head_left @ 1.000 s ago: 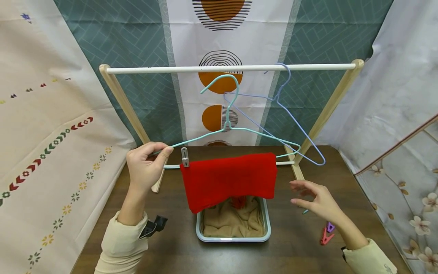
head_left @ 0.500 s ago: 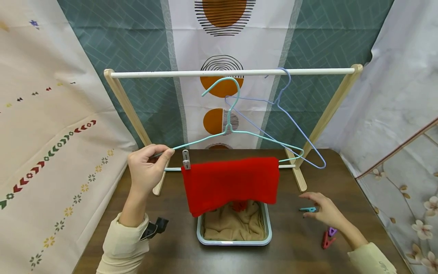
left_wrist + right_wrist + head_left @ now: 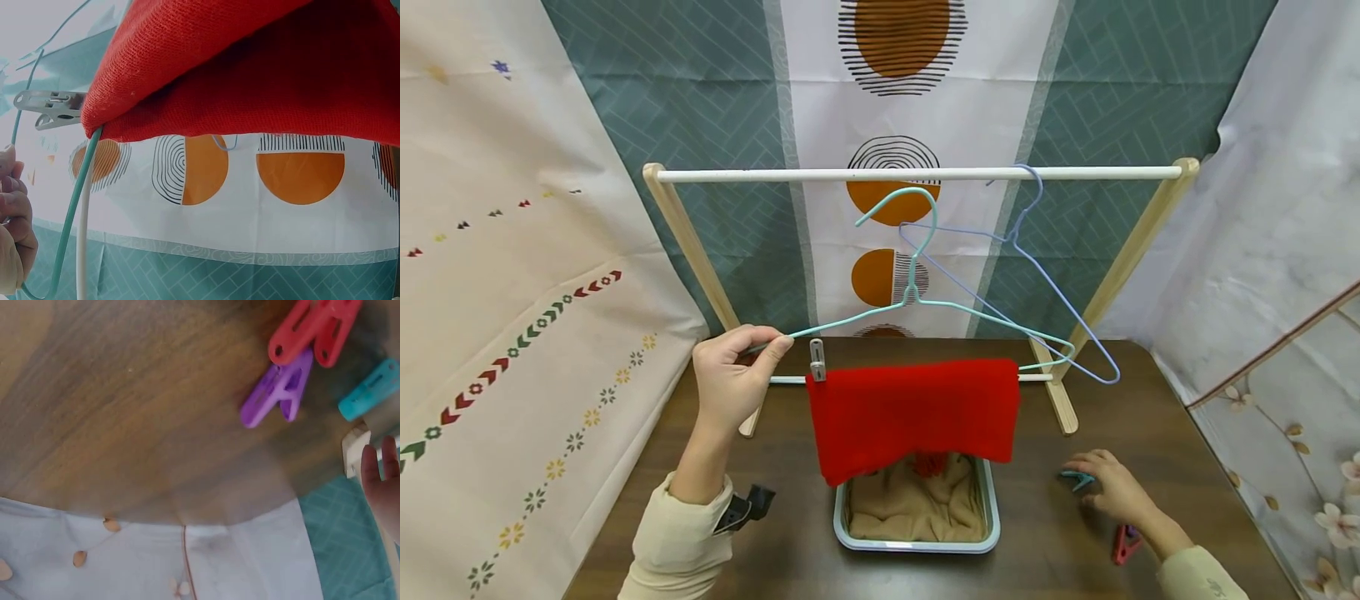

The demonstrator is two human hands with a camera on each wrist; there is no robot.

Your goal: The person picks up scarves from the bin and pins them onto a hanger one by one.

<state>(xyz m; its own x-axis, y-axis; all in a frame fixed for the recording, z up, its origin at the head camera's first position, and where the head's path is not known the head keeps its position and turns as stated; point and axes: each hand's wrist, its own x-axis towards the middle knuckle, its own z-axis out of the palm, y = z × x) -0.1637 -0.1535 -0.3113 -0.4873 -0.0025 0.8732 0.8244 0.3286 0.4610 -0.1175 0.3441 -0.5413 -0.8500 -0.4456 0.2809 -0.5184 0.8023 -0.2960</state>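
Note:
My left hand pinches the left shoulder of a mint-green clothes hanger and holds it up in front of the rack. Over the hanger's lower bar drapes a red knitted cloth, with a grey clothespin clamped at its left end. In the left wrist view, the clothespin bites the cloth's corner beside the bar. Low at the right, my right hand is at a teal clothespin, fingers reaching over it. The right wrist view shows those fingers spread beside the teal clothespin.
A white-and-wood rack stands behind, a lilac hanger hooked on its top rod. Below the cloth sits a pale tray of brown fabric. Red and purple clothespins lie near my right hand.
My right hand has moved down and right from beside the cloth to the teal clothespin on the table. My left hand keeps holding the hanger; the whole view has shifted slightly.

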